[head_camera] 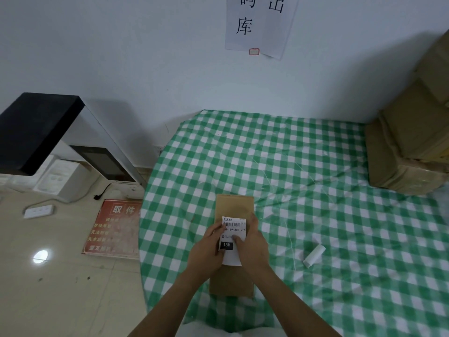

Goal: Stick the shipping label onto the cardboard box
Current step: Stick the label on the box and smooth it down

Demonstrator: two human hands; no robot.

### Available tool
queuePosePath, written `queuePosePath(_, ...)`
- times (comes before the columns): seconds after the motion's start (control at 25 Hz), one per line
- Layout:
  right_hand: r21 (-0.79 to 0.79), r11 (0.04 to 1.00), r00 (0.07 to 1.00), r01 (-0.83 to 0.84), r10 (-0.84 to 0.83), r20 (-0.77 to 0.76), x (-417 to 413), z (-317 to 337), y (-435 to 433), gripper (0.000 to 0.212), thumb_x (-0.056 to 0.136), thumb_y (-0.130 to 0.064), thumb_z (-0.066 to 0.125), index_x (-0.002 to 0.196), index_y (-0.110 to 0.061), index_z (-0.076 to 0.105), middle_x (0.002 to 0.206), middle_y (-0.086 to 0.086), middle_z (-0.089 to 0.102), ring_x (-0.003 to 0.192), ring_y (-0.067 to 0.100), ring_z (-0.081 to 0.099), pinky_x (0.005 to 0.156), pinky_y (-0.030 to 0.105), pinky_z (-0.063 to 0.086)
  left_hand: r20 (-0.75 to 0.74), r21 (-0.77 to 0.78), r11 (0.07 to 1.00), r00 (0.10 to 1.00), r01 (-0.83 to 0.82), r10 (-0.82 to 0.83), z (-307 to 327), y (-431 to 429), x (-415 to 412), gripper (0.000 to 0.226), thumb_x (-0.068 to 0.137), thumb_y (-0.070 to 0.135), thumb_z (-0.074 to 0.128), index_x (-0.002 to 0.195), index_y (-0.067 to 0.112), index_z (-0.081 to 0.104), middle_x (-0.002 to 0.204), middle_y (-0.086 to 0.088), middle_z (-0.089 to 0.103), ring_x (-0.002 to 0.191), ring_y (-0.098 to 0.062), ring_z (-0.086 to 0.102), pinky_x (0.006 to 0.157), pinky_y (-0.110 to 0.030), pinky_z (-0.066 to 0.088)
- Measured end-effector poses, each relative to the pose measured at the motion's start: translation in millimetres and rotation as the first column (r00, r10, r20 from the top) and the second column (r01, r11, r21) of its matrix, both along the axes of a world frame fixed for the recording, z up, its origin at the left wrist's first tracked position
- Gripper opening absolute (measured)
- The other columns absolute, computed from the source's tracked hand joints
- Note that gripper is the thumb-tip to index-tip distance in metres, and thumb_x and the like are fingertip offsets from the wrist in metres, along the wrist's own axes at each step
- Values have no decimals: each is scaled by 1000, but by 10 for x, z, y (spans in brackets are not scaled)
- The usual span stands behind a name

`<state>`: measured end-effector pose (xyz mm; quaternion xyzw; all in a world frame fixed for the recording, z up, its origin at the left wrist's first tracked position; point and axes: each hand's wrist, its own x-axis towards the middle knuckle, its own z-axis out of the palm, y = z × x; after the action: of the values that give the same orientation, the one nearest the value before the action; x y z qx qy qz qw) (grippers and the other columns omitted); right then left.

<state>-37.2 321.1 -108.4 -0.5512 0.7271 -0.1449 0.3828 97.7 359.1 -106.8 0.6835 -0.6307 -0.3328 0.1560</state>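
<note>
The label (233,231) sits over the middle of the cardboard box (234,205) on the bench (315,190). The left hand (209,249) and right hand (251,244) each pinch a side edge. The label looks thin, limp and probably sticky-backed, so a light grip at the edges suits it.

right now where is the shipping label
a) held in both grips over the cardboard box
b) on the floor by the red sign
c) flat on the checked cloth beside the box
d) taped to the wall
a: the left grip and the right grip hold the shipping label by its edges, right over the top of the cardboard box.
</note>
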Motion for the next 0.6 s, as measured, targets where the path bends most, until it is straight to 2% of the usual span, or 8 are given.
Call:
queuePosePath(0.12,11,1000,1000,3,-3,2,8,10,-10,78,90,-28,63,150,-31,13,111,10,65,95,26,67,75,35,55,7,4,1000,1000,15,-15,-19,-1,10,68,91,18,56,152,25,26,157,14,21,119,-4,52,69,-2,41)
queuePosePath(0.28,26,1000,1000,14,-14,-8,22,21,-23,77,89,-28,64,148,-31,15,109,9,65,94,26,67,72,35,54,21,-10,1000,1000,14,-13,-47,16,12,67,92,19,54,152,25,25,158,13,20,120,-5,51,78,-10,49)
queuePosePath(0.4,31,999,1000,31,-31,2,21,16,-25,73,87,-29,66,143,-30,20,106,8,66,92,25,67,74,37,58,41,-24,1000,999,-5,6,-45,33,-7,64,92,24,53,151,27,27,157,13,19,112,-4,55,74,-10,50)
queuePosePath(0.48,33,998,999,46,-47,23,13,21,-27,70,86,-28,67,140,-29,23,106,7,67,93,25,68,74,38,58,114,-61,998,993,-35,42,-23,59,-11,58,93,32,52,148,30,34,156,14,21,106,-4,57,72,-11,50)
queuePosePath(0.6,41,997,998,60,-61,26,3,27,-35,69,86,-27,68,139,-25,25,108,8,68,95,26,68,74,34,55,304,-230,971,953,69,4,-20,121,-32,48,86,40,47,131,28,58,144,7,47,105,-12,61,71,-20,52)
